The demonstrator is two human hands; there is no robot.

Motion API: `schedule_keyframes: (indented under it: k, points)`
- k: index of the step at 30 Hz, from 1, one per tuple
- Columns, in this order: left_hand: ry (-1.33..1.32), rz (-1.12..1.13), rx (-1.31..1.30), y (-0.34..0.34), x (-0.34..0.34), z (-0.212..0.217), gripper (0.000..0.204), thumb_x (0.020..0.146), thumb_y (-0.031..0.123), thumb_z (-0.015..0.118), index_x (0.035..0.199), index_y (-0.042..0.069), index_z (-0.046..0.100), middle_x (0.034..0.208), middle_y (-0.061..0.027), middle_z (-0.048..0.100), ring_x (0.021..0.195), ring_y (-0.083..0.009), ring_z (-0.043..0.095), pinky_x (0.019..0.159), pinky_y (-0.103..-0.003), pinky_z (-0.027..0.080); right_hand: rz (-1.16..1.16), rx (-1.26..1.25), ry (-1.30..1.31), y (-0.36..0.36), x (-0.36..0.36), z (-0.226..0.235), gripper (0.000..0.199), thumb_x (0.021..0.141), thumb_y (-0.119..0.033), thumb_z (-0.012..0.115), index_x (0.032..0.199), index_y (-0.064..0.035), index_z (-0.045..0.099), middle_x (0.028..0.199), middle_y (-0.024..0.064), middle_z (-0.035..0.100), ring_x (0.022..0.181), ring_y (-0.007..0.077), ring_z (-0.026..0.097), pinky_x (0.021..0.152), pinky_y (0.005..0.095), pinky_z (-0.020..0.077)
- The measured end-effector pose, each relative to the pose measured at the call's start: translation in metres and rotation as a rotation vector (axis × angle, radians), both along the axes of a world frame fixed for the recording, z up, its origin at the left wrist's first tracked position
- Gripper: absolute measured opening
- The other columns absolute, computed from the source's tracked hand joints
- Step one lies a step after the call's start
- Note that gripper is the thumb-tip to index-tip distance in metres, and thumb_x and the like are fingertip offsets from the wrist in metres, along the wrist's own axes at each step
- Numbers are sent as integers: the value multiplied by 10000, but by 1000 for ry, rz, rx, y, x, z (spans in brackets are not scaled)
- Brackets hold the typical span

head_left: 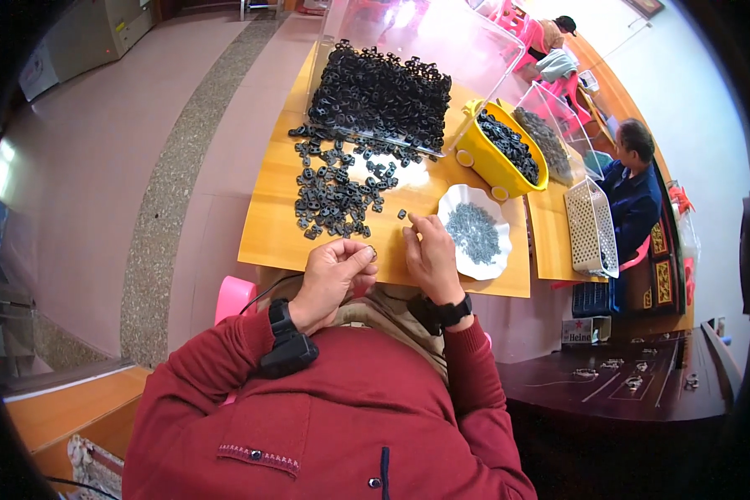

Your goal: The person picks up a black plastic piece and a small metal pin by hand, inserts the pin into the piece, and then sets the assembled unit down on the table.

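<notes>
My left hand [335,273] is closed, thumb and forefinger pinching a small dark plastic piece [373,251] above the table's near edge. To its right, my right hand [432,257] has its fingers loosely bent and apart, with nothing visible in them. Just beyond those fingertips a single small black piece [402,214] lies on the table. Loose black plastic parts with holes [335,196] are spread ahead of my left hand. Beside my right hand stands a white wavy-rimmed plate [493,268] with many small, clear-greyish pieces [473,233] in it.
A clear plastic bin [502,77] lies at the back, heaped with black parts [379,96]. Right of it stands a yellow tub [496,171] on wheels, full of dark parts. Farther right are a white perforated basket [590,227] and a seated person [633,187] in dark blue.
</notes>
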State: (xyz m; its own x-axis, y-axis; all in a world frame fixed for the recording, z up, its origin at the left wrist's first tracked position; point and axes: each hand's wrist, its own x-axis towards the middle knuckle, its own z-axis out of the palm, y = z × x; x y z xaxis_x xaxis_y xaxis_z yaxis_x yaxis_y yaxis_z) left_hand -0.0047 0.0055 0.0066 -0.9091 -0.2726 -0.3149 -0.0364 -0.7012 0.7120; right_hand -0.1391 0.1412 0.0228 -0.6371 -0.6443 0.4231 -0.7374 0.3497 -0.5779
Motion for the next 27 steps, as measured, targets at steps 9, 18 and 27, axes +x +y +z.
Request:
schedule_keyframes:
  k: [9, 18, 27]
  points:
    - [-25, -4, 12, -2, 3, 1, 85, 929, 106, 607, 960, 29, 593, 880, -37, 620, 748, -100, 597, 666, -241, 549, -60, 465, 59, -11, 3, 2, 258, 895, -144, 523, 1135, -78, 589, 912, 175, 607, 794, 391, 612, 690, 455, 497]
    - [-10, -20, 12, 0, 2, 2, 83, 931, 114, 604, 952, 34, 597, 871, -32, 626, 741, -95, 596, 668, -240, 538, -93, 529, 89, -10, -7, 6, 270, 868, -149, 561, 1122, -72, 613, 910, 158, 627, 818, 366, 623, 707, 441, 500]
    - [-26, -42, 37, -1, 3, 5, 87, 934, 117, 601, 958, 34, 592, 866, -32, 619, 743, -95, 597, 670, -236, 534, -399, 463, 211, 40, -17, 32, 205, 863, -185, 589, 1016, -74, 666, 935, 158, 626, 813, 378, 632, 706, 456, 507]
